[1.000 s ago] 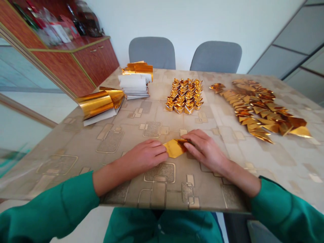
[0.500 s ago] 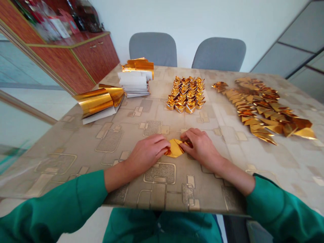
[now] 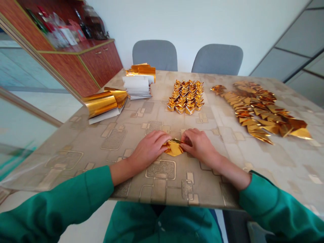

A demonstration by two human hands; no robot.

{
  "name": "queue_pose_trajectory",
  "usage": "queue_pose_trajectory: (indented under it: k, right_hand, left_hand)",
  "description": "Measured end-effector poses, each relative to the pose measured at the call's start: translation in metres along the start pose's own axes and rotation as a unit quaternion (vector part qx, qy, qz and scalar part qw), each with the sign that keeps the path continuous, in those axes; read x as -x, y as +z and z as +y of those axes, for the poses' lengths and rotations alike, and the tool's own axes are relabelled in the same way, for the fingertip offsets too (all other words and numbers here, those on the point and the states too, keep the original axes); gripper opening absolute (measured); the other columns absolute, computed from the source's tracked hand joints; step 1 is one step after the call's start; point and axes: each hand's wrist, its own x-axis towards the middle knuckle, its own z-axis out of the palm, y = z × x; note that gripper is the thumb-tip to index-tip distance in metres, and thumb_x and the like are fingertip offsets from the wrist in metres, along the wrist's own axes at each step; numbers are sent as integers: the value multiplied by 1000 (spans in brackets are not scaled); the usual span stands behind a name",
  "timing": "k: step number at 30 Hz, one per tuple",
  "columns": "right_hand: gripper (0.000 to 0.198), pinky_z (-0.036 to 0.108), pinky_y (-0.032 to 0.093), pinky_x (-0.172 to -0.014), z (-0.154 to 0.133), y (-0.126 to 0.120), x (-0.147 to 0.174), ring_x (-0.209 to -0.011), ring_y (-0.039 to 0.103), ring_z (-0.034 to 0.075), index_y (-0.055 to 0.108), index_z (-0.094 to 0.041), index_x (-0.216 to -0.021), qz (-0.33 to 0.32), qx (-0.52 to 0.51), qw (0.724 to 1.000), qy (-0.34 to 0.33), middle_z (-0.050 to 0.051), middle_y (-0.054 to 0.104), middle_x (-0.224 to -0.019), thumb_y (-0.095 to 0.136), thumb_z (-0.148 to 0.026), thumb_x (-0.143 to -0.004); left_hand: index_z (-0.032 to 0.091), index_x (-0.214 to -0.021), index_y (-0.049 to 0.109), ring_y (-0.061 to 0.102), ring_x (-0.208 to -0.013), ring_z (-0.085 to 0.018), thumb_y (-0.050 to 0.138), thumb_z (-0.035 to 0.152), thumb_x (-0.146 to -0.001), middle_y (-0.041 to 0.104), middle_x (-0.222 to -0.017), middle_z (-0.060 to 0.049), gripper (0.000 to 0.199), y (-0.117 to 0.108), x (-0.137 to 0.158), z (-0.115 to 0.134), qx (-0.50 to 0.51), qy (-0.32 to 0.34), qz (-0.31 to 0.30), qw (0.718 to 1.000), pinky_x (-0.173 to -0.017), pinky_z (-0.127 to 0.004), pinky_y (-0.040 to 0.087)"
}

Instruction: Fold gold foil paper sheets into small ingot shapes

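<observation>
A small piece of folded gold foil paper point(image 3: 174, 148) lies on the patterned tablecloth in front of me, its upper edge raised in a fold. My left hand point(image 3: 151, 145) pinches its left end, fingers curled together. At the right end, my right hand point(image 3: 198, 145) grips it between thumb and fingers. Both hands rest low on the table, and their fingers cover the paper's two ends. Beyond them stand several rows of folded gold paper ingots point(image 3: 186, 97), packed close together.
To the right spreads a pile of flat folded gold pieces point(image 3: 265, 111). Curled gold sheets point(image 3: 103, 103) lie at the left, beside a stack of white-backed sheets point(image 3: 138, 86). Two grey chairs point(image 3: 155, 55) stand behind the table, with a wooden cabinet point(image 3: 68, 67) at the far left.
The upper edge of the gold paper has come up into a raised fold, where its face lay flatter before. Both hands keep their hold. The camera view has shifted slightly.
</observation>
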Motion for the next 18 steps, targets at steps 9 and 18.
queue_pose_trajectory:
  k: [9,18]
  right_hand:
    - [24,33,36,-72,-27,12,6,-85,56,23,60,-19,-89,-14,174,984,-19,8,63,-89,55,-42,-92]
    - [40,36,33,-72,-35,23,8,-91,55,26,58,-19,-84,14,223,975,8,8,62,-94,66,-59,-80]
  left_hand:
    - [15,-88,65,57,-81,-17,44,16,-98,65,-87,-5,23,-6,9,0,-48,99,-32,993,-74,-28,48]
    - [21,-127,61,56,-114,-21,40,15,-98,61,-135,-5,36,-17,45,-26,-51,104,-54,992,-97,-39,47]
